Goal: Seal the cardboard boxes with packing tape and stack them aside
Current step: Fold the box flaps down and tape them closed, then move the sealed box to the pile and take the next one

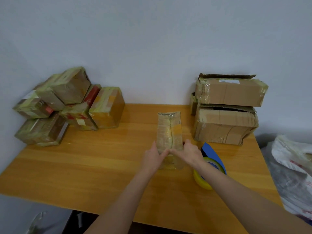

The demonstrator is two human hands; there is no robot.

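The small tape-wrapped brown cardboard box stood on the middle of the orange-brown wooden desk, its long side running away from me. My left grip clasped its near left corner, and my right grip clasped the near right corner. Both were curled round the box, thumbs nearly meeting on its near top edge. Just right of my right wrist lay the blue tape dispenser with its yellow roll, partly hidden by my forearm. A heap of taped-up cardboard boxes sat at the far left of the desk against the wall. Two worn, larger cardboard boxes were stacked at the far right, their flaps loose. A crumpled white plastic bag lay off the right edge.
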